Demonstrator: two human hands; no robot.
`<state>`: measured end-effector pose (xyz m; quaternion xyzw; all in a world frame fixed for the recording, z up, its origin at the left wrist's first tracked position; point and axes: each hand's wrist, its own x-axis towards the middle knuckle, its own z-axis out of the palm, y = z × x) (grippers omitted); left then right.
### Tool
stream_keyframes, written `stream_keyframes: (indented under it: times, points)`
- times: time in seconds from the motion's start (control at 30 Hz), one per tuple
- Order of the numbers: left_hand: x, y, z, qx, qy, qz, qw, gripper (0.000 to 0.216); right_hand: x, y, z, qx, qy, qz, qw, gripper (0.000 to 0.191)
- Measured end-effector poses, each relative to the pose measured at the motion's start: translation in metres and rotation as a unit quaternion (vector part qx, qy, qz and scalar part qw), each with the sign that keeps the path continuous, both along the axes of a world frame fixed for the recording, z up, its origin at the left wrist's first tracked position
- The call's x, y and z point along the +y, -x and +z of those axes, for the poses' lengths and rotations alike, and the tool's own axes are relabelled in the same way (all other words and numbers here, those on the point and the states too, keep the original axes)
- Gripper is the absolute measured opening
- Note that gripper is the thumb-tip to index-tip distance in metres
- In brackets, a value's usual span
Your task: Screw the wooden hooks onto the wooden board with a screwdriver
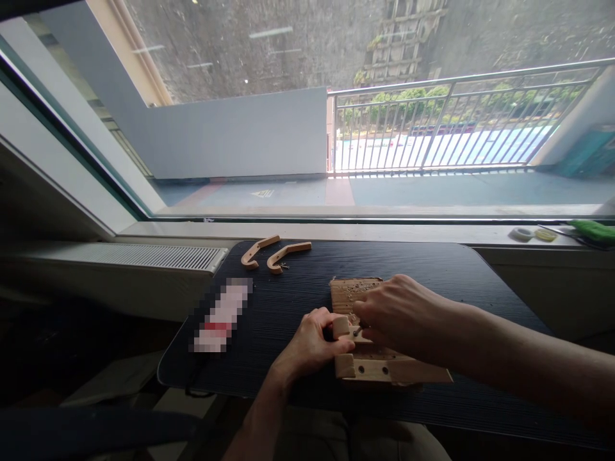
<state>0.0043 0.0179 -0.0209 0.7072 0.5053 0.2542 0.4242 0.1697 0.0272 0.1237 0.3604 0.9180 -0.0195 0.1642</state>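
We have our left hand [317, 340] at the left end of one hook [341, 327], its grip closed around it, over the board [343, 294] on the counter [283, 301]. Our right hand [384, 312] bends over the screw [356, 331] standing in that hook; its fingers are curled, but we cannot tell whether its grip holds anything. Just nearer us lies a second hook [372, 369]. Two more hooks [298, 247] lie well apart, near the far edge.

A metal railing [438, 125] stands outside, beyond the white sill [384, 233].
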Motion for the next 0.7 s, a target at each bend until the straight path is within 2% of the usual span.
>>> stream_keyframes:
  times: [0.1,0.27,0.47,0.7]
  points:
    - [0.0,0.0,0.002,0.004,-0.005,-0.002,1.0,0.018,-0.003,-0.003,-0.001,0.01,-0.009,0.022,1.0,0.016]
    - [0.0,0.0,0.004,0.013,-0.001,-0.007,1.0,0.018,-0.003,-0.007,-0.014,0.027,-0.023,0.073,0.997,0.018]
    - [0.001,0.001,0.002,0.005,-0.01,-0.012,1.0,0.015,-0.006,-0.006,-0.01,-0.006,-0.014,0.038,0.999,0.025]
    - [0.0,0.0,0.0,-0.001,-0.003,-0.011,1.0,0.013,-0.003,-0.012,-0.019,-0.015,-0.048,0.065,0.997,0.019]
